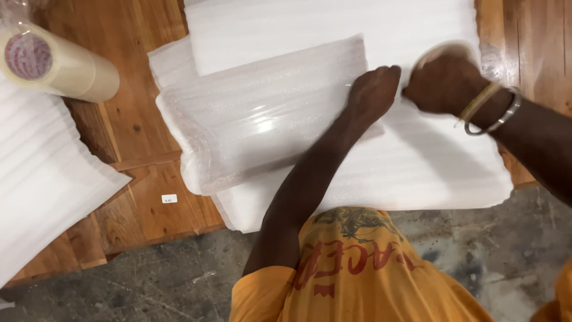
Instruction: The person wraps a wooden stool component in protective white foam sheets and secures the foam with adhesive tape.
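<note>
Flat white bubble-wrapped rectangular package (262, 116) on white foam sheets (417, 161). Left hand (372, 92) pressed on package's right edge, fingers curled. Right hand (444, 80), just right, grips tape roll (444, 49). One stack of tan tape rolls (56, 62) far left. One small white label (169, 198) below-left, on wooden table (137, 119).

Wooden table (143, 131) — stained grey concrete floor (179, 286) below.
</note>
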